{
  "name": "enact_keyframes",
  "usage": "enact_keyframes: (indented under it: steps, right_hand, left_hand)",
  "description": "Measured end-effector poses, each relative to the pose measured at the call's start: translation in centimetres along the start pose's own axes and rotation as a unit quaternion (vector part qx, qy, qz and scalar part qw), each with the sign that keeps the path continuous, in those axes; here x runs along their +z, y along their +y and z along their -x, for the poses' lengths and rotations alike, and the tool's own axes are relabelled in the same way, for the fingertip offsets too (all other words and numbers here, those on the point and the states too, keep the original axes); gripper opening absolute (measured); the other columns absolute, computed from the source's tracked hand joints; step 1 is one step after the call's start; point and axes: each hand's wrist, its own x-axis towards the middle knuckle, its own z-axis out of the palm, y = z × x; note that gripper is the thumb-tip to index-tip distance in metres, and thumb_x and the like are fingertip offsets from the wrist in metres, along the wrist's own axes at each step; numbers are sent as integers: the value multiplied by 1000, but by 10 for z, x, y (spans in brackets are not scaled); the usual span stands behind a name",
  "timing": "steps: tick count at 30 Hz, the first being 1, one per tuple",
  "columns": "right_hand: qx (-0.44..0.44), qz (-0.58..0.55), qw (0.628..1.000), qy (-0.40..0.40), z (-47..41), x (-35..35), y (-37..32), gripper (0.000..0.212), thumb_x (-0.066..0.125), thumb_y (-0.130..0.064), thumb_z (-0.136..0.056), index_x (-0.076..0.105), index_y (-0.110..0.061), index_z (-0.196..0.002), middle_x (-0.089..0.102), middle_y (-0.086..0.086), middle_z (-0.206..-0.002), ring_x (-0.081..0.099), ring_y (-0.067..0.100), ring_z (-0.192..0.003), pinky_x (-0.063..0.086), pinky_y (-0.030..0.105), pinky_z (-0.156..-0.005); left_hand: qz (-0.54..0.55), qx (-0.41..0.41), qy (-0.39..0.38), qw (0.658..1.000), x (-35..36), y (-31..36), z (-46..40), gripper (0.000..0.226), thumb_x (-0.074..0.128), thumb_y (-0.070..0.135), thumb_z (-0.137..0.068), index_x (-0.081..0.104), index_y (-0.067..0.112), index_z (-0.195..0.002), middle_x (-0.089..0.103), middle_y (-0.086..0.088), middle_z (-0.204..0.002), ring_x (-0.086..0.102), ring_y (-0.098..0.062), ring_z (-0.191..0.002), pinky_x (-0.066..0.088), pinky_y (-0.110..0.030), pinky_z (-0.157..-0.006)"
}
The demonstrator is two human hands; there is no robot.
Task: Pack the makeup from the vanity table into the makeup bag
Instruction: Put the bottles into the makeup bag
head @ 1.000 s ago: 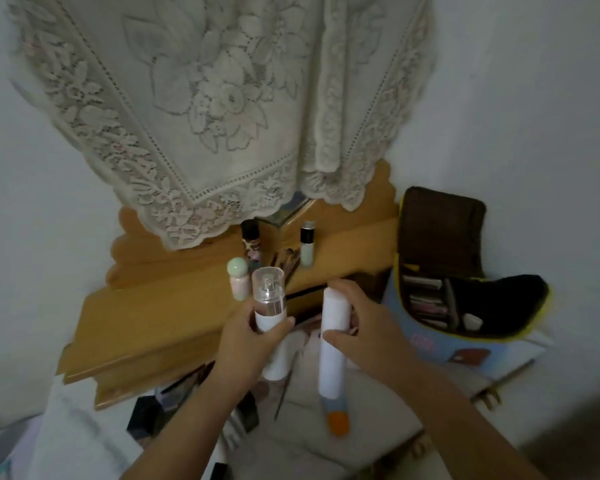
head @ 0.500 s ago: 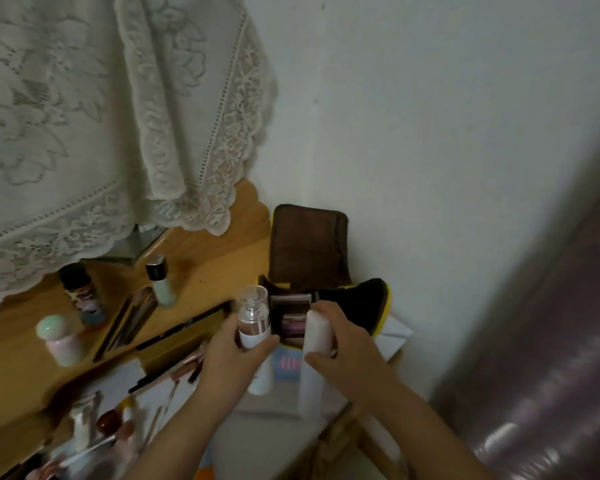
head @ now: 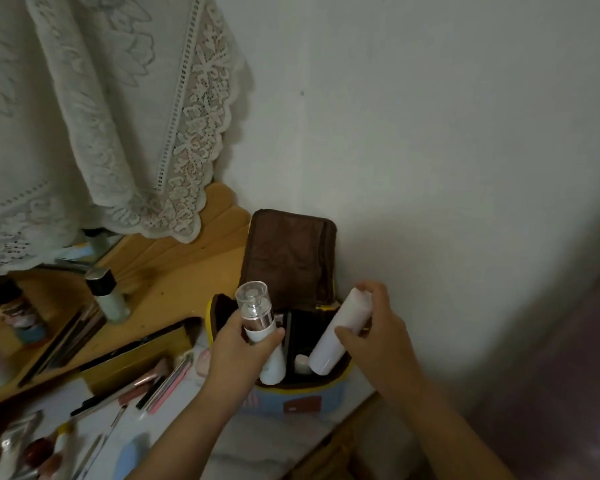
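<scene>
My right hand point(head: 378, 337) grips the tube point(head: 340, 332) tilted, bottom end down in the bag point(head: 291, 396); left hand point(head: 238, 355) wraps the spray bottle point(head: 260, 323), cap up, over the bag

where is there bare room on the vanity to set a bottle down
Bare wood lies on the vanity top between the black-capped bottle and the makeup bag, below the lace cloth. The lower front left is crowded with brushes and sticks. Both hands hold bottles over the bag.

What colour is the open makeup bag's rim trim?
Yellow trim on the open makeup bag; head view.
</scene>
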Motion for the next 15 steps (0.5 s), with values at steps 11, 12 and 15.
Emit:
enact_keyframes:
  steps: [11, 12, 15]
  right_hand:
    - [57, 98, 993, 14, -80, 47, 21, 53, 60, -15, -86, 35, -23, -131, 50, 4, -126, 52, 19, -112, 41, 23, -89]
    - [71, 115, 991, -1, -87, 55, 24, 52, 59, -15, -86, 34, -22, -132, 49, 5, -128, 51, 20, -114, 41, 25, -91]
    - [109, 173, 978, -42, -106, 82, 35, 55, 62, -15, -85, 34, -20, -132, 46, 7, -128, 49, 22, -115, 43, 30, -94]
  left_hand:
    - [-4, 10, -56, 998, 29, -14, -91, 28, 71, 12, -78, 60, 11, -103, 66, -2, -92, 62, -13, -88, 49, -23, -70]
    - [1, 7, -61, 998, 31, -16, -99, 28, 71, 11, -78, 59, 12, -104, 66, -1, -92, 61, -13, -88, 49, -23, -70]
    - [19, -13, -69, 997, 33, -22, -120, 30, 72, 8, -77, 57, 16, -103, 64, 4, -90, 60, -9, -88, 47, -20, -69]
